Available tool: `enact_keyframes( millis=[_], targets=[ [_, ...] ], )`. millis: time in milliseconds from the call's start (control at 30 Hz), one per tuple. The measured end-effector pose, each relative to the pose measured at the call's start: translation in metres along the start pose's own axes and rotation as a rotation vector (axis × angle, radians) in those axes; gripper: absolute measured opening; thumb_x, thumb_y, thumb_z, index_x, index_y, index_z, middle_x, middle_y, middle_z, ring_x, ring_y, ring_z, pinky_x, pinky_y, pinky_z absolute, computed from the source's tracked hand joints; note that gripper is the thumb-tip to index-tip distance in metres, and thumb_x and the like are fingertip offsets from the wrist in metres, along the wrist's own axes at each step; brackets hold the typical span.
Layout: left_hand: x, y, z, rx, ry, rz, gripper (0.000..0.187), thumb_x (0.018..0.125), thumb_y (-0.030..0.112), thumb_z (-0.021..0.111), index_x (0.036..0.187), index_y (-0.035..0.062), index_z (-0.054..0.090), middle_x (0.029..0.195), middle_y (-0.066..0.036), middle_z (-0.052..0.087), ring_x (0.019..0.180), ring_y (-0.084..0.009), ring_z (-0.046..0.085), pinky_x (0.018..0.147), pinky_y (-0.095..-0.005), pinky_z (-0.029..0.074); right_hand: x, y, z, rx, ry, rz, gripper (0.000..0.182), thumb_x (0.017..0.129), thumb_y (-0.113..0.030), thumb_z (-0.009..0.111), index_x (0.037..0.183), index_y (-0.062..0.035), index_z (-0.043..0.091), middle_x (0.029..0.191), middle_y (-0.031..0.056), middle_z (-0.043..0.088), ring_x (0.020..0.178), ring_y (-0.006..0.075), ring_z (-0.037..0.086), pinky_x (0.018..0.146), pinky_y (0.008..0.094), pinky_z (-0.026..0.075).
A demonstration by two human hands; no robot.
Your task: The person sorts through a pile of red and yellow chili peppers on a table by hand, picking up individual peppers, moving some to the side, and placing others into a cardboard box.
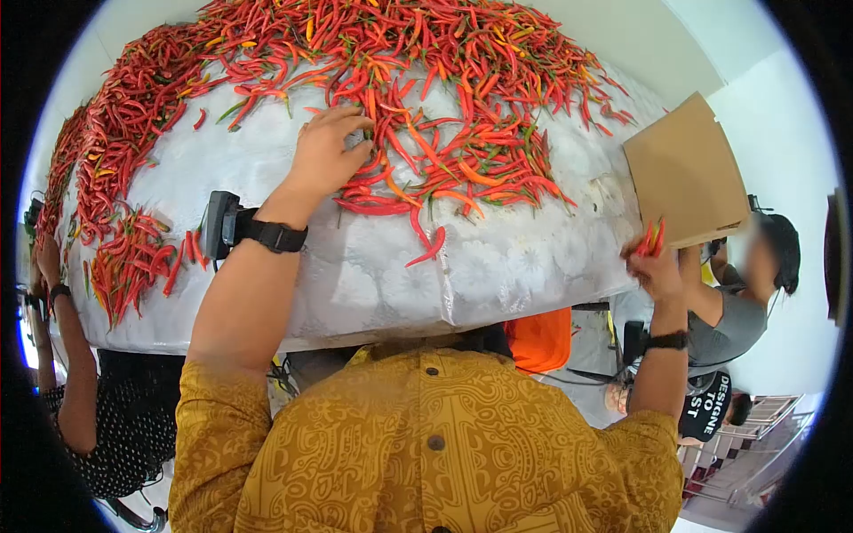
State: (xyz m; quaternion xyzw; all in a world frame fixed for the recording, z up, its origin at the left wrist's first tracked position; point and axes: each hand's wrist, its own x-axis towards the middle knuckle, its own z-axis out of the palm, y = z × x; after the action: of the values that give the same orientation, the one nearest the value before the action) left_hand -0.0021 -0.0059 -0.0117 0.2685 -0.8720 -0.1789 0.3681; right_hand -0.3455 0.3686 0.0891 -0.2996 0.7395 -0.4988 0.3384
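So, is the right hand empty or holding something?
Holding something: red peppers stick up from the right hand, near the box.

The table, whitish-covered, carries red chillies, both heaped and scattered.

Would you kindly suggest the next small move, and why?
I would probably have the left hand take a chilli from the spread-out chillies beside it, since the right hand already grips some held chillies near the cardboard.
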Motion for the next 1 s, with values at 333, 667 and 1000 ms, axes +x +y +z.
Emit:
enact_keyframes(
  millis=[333,667,1000],
  targets=[
    [0.001,0.006,-0.007,-0.001,-0.054,-0.003,0.032,0.072,0.017,0.066,0.102,0.0092,0.064,0.118,-0.015,0.056,0.113,-0.0316,0.049,0.096,-0.0406,0.038,-0.058,0.107,-0.02,-0.301,-0.015,0.35,0.017,0.065,-0.002,0.065,0.081,-0.0019,0.061,0.07,0.0005,0.058,0.058,0.0101,0.051,0.054,0.0233,0.041],
    [0.002,0.003,-0.005,-0.005,-0.021,0.035,0.03,0.071,0.02,0.066,0.099,0.0091,0.065,0.114,-0.015,0.058,0.108,-0.0319,0.052,0.093,-0.042,0.04,-0.048,0.139,-0.071,-0.537,0.237,0.248,0.029,0.072,-0.011,0.066,0.098,0.001,0.06,0.082,0.0075,0.063,0.071,0.0115,0.059,0.058,0.0244,0.045],
    [0.002,0.004,-0.006,-0.02,0.004,0.032,0.028,0.07,0.018,0.066,0.097,0.0081,0.065,0.11,-0.014,0.06,0.106,-0.0311,0.053,0.091,-0.041,0.042,0.039,-0.009,0.02,-0.341,0.263,-0.348,0.017,0.083,-0.009,0.059,0.095,0.0027,0.061,0.086,0.0053,0.061,0.077,0.0121,0.056,0.069,0.0252,0.045]
  ],
)
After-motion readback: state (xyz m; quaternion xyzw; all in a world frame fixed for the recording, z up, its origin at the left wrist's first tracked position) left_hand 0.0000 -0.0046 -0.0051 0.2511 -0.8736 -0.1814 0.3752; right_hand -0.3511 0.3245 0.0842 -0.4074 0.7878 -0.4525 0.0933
